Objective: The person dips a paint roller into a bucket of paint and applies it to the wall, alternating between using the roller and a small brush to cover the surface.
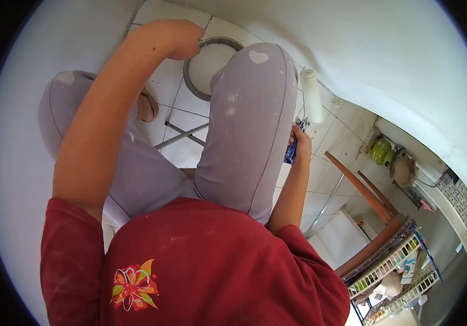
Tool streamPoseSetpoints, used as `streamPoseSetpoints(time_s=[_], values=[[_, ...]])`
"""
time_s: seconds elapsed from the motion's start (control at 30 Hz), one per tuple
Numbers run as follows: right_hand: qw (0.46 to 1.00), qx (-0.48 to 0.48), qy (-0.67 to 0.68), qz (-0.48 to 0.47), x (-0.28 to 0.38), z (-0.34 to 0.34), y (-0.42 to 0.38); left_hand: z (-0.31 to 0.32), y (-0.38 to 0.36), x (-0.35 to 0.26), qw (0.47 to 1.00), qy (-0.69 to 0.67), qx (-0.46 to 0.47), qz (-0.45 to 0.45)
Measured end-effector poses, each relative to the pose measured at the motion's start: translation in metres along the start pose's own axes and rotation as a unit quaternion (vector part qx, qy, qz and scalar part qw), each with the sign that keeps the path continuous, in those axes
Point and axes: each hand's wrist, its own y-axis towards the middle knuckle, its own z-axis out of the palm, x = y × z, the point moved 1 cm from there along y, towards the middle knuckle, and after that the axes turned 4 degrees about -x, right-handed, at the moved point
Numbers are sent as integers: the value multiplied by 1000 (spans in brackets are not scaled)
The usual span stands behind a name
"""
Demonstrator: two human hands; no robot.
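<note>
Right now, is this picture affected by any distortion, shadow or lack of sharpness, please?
Head view: strong wide-angle distortion, black curved corners; head view: soft shadow on the wall near the paint roller; head view: wire rack shows too little fine detail.

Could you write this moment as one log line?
right hand: holds paint roller by blue handle | left hand: at bucket rim, contact unclear

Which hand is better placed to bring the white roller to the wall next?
Probably the right. The right hand grips the blue handle, and the white roller appears near the wall. The left hand is across the right knee, by the bucket.
</note>
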Motion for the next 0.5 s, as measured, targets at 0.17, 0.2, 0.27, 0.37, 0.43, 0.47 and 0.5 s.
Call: streamPoseSetpoints(time_s=[0.17,0.2,0.27,0.37,0.43,0.47,0.5], values=[[976,-104,-122,-145,13,-9,-32,3,7,-2,996,-18,45,-69],[978,-100,-43,-178,15,-12,-30,-1,8,-7,994,-41,47,-94],[970,64,233,-33,40,-22,-34,-9,7,-18,995,-64,15,-78],[830,268,476,115,77,-11,-41,-29,8,-44,993,-95,-75,16],[814,282,492,125,85,2,-46,-48,13,-58,983,-78,-144,82],[797,295,510,133,89,8,-44,-52,15,-63,978,-66,-169,104],[792,315,509,123,97,12,-43,-55,14,-66,974,-58,-183,116]])
